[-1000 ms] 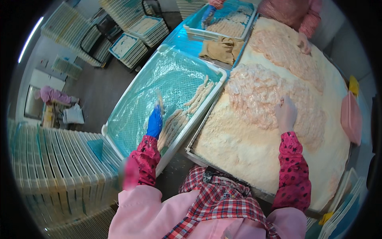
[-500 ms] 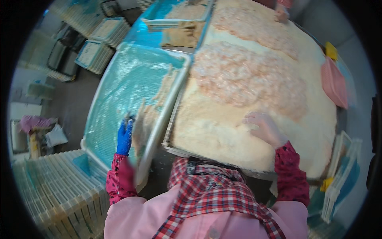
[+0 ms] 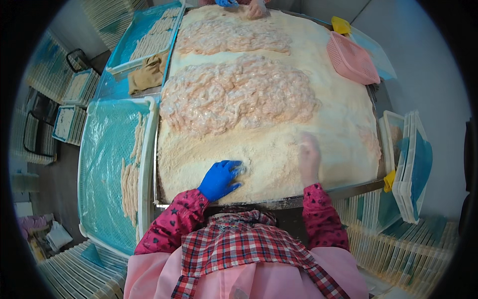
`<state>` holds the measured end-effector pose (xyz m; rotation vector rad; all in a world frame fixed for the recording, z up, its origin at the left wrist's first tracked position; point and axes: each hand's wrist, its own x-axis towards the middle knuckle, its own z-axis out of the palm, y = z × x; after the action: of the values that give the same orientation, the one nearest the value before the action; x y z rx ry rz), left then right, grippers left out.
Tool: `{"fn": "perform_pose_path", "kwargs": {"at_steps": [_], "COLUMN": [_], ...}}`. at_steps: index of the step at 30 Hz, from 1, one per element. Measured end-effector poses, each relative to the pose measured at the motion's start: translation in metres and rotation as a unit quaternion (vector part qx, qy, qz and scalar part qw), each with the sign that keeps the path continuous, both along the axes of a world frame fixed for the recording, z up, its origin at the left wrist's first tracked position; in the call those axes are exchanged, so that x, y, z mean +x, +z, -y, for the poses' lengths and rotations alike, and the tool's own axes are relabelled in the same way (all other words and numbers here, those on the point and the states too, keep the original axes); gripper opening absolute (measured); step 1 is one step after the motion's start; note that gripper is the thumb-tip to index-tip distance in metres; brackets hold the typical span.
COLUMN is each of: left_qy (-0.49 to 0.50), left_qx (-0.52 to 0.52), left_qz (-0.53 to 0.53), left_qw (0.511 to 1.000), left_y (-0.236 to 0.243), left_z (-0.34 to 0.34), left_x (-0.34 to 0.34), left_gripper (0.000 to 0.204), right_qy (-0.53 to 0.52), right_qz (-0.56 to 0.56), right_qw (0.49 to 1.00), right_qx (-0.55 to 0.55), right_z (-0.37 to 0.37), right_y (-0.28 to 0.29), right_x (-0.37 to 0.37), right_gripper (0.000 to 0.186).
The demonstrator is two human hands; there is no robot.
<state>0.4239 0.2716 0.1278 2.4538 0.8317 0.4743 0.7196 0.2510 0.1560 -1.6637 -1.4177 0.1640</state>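
Swung from the mesh-lined tray [image 3: 102, 174] to the flour [image 3: 271, 182], the left hand [image 3: 219, 180] is loosely spread, while the right hand [image 3: 309, 157], too blurred to tell, is nearer the crosswise raw-meat heap [image 3: 239, 94] ahead.

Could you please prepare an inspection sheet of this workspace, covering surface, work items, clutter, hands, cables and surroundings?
Surface: table under pale powder.
Work items: two mounds of pale-pink pieces on the powder; pale strips along the right side of the teal-lined tray.
Clutter: brown cloth beyond the tray; pink basket at the table's far right.
Hands: blue-gloved left hand and blurred right hand at the powder, grips unclear.
Cables: nothing seen.
Surroundings: stacked trays, lower left; another person's hands at the far side.
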Motion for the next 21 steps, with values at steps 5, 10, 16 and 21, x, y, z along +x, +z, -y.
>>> {"fn": "perform_pose_path", "kwargs": {"at_steps": [5, 10, 16, 21], "left_qy": [0.123, 0.274, 0.299, 0.217], "left_qx": [0.007, -0.006, -0.335, -0.268], "left_qz": [0.057, 0.1, 0.338, 0.174], "left_qw": [0.991, 0.957, 0.827, 0.922], "left_y": [-0.04, -0.029, 0.006, -0.006], "left_z": [-0.012, -0.023, -0.02, -0.024], "left_x": [-0.024, -0.06, -0.054, -0.031], "left_gripper": [0.038, 0.035, 0.033, 0.034], "right_qy": [0.016, 0.222, 0.076, 0.101], "right_qz": [0.138, 0.111, -0.392, -0.05], "right_qw": [0.989, 0.967, 0.895, 0.978], "right_qx": [-0.05, -0.049, -0.198, -0.175], "right_z": [-0.002, -0.011, -0.028, -0.024], "right_y": [-0.011, -0.019, 0.014, 0.009], "right_x": [-0.051, -0.096, -0.056, -0.03], "right_gripper": [0.029, 0.027, 0.038, 0.044]}}
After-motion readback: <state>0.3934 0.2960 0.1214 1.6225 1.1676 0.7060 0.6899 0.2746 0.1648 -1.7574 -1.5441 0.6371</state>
